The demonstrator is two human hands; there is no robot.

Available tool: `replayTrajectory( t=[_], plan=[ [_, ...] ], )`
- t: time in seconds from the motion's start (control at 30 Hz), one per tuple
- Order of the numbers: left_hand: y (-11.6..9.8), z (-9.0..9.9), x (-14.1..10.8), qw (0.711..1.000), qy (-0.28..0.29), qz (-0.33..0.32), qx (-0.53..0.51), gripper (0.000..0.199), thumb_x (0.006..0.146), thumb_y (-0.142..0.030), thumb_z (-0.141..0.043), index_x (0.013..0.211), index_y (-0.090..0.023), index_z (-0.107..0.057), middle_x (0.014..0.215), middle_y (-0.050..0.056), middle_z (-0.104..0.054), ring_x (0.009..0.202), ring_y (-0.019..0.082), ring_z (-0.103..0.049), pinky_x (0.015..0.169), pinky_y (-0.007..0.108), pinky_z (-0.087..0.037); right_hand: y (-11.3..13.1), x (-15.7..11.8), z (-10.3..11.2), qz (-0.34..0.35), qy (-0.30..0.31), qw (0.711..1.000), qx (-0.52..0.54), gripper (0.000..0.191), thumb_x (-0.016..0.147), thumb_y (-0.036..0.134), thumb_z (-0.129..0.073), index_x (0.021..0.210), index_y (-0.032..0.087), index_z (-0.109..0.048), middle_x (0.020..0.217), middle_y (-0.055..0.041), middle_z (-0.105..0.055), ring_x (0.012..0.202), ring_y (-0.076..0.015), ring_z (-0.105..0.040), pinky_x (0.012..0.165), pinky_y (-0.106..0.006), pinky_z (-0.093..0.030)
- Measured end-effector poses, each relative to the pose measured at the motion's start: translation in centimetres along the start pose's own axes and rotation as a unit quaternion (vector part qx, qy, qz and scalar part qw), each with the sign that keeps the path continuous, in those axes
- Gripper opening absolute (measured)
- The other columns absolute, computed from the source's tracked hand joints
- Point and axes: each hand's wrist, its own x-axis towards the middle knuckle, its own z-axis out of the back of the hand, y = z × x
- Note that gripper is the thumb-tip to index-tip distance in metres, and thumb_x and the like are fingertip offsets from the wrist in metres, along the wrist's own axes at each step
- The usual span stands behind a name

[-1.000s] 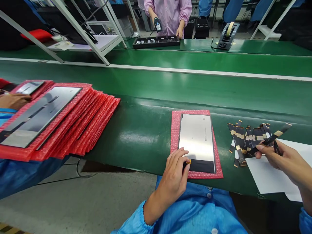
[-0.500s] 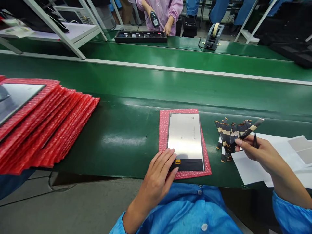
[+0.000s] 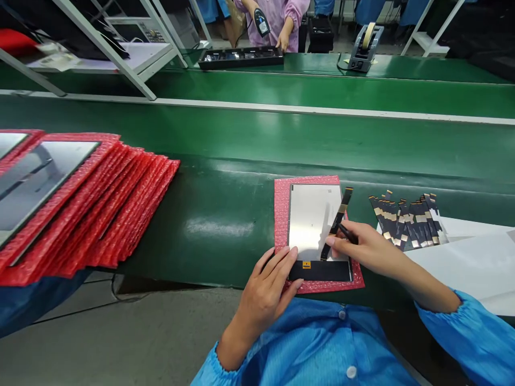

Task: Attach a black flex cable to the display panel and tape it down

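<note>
Item: flex cable strip (image 3: 337, 224), black with gold contact bands. My right hand (image 3: 364, 247) has it pinched between thumb and fingertips near its lower end; a thin dark tool is tucked in the same grip. The strip stands slanted over the display panel (image 3: 316, 228), its upper end free, its lower end close above the panel's dark bottom band.

Handling, as I judge it: very light, thin, bends readily and would crease if folded sharply. Best taken by its edges or black body, keeping off the gold contacts. Little force needed; too hard a pinch would kink it.

Item: display panel, reflective face up, lying on a red bubble-wrap sheet (image 3: 280, 214) on the green surface (image 3: 225, 214). Likely stiff, smooth and fragile; hold by edges only. My left hand (image 3: 267, 287) lies flat, fingers spread, on its lower left corner beside the small orange connector (image 3: 306, 264), gripping nothing.

Item: spare flex cables (image 3: 406, 220), fanned out just right of the panel, partly on white paper (image 3: 475, 262).

Item: stack of red-wrapped panels (image 3: 80, 209), well apart to my left.
</note>
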Motion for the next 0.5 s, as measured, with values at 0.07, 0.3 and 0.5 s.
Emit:
replayTrajectory(
  t=[0.07, 0.3, 0.5],
  plan=[
    [0.1, -0.1, -0.1, 1.000, -0.018, -0.008, 0.001, 0.071, 0.094, -0.042, -0.060, 0.154, -0.036, -0.021, 0.138, -0.003, -0.061, 0.126, 0.021, -0.062, 0.107, 0.048, -0.058, 0.6, 0.7, -0.9, 0.008, 0.018, 1.000, -0.018, 0.027, 0.093, 0.042, -0.056, 0.074, 0.026, -0.063, 0.068, 0.0090, -0.072, 0.061, -0.0134, -0.064, 0.056, -0.022, -0.046],
    [0.3, -0.3, -0.4, 0.999, -0.033, -0.033, 0.008, 0.069, 0.090, -0.035, -0.067, 0.149, -0.020, -0.035, 0.134, 0.002, -0.065, 0.126, 0.019, -0.061, 0.110, 0.043, -0.051, 1.1, 2.1, -2.8, 0.006, 0.059, 0.998, -0.023, 0.023, 0.094, 0.038, -0.055, 0.075, 0.026, -0.061, 0.069, 0.0104, -0.072, 0.063, -0.0134, -0.066, 0.055, -0.022, -0.047],
    [0.2, -0.2, -0.4, 0.999, -0.024, -0.032, -0.002, 0.061, 0.089, -0.032, -0.068, 0.143, -0.017, -0.042, 0.135, 0.004, -0.064, 0.129, 0.018, -0.059, 0.113, 0.042, -0.047, 0.8, 2.3, -3.1, 0.013, 0.074, 0.997, -0.035, 0.024, 0.094, 0.039, -0.055, 0.075, 0.028, -0.062, 0.072, 0.0118, -0.073, 0.066, -0.0137, -0.067, 0.059, -0.022, -0.048]
  ],
)
